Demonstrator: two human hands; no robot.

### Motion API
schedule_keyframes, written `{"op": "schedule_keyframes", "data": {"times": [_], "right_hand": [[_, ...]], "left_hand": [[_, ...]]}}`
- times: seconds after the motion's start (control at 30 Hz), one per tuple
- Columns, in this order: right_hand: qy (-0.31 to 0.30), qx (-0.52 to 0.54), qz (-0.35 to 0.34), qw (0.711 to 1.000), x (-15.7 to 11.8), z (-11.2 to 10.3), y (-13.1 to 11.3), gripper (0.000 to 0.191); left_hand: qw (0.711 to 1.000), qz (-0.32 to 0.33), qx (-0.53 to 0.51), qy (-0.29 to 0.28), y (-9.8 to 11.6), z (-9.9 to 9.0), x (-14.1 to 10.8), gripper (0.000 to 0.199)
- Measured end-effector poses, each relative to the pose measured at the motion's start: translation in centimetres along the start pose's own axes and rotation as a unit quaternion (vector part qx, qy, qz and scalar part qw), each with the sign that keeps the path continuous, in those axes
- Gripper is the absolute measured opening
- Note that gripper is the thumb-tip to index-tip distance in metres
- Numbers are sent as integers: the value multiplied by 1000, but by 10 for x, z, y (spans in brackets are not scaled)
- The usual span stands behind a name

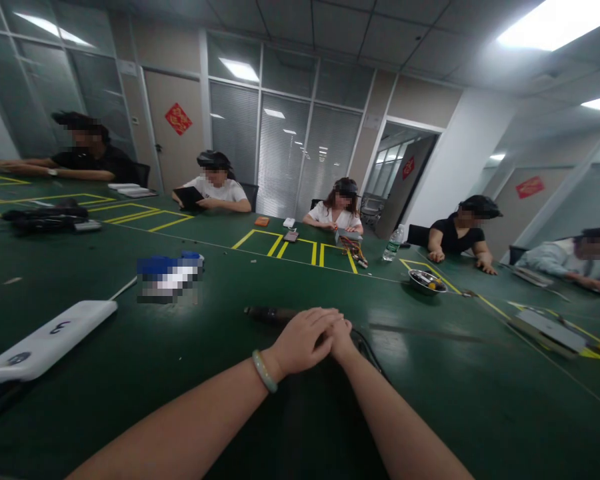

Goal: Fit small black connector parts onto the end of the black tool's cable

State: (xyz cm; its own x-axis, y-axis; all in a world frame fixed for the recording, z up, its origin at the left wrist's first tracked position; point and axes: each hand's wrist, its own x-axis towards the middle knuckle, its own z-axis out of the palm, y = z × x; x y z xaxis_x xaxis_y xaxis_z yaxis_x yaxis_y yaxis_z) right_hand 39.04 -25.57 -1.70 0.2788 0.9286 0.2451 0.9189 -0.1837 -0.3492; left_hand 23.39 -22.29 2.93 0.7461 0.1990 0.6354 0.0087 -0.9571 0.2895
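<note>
My left hand (pixel 307 337), with a pale green bangle (pixel 265 371) at its wrist, is closed over my right hand (pixel 343 335). The right hand looks curled, its fingers mostly covered by the left; whether anything is inside cannot be seen. Just beyond the hands lies a dark, pen-shaped tool (pixel 267 315), like an electric screwdriver, pointing left on the green table (pixel 220 373). My hands hide its rear part, and I cannot tell if they touch it. A black cord (pixel 369 350) shows right of my right wrist.
Left are a white power strip (pixel 55 337) and a blurred blue-and-white item (pixel 170 277). Farther off are black cables (pixel 45 217), a bundle of coloured wires (pixel 354 248), a water bottle (pixel 393 244), a metal bowl (pixel 427 282) and a grey metal case (pixel 549 330). Several people sit around the table.
</note>
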Motion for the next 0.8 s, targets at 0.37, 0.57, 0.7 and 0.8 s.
{"op": "schedule_keyframes", "data": {"times": [0.37,0.57,0.7,0.8], "right_hand": [[55,16,-17,998,-51,-56,34,35],[-134,44,3,990,-69,-79,60,45],[-173,38,21,984,-70,-86,66,38],[-179,19,35,983,-70,-88,65,36]], "left_hand": [[993,-88,74,-36,-22,15,-4,46],[989,-77,99,-84,-32,23,-10,61],[986,-85,111,-90,-37,25,-9,65],[985,-95,112,-86,-41,26,-7,66]]}}
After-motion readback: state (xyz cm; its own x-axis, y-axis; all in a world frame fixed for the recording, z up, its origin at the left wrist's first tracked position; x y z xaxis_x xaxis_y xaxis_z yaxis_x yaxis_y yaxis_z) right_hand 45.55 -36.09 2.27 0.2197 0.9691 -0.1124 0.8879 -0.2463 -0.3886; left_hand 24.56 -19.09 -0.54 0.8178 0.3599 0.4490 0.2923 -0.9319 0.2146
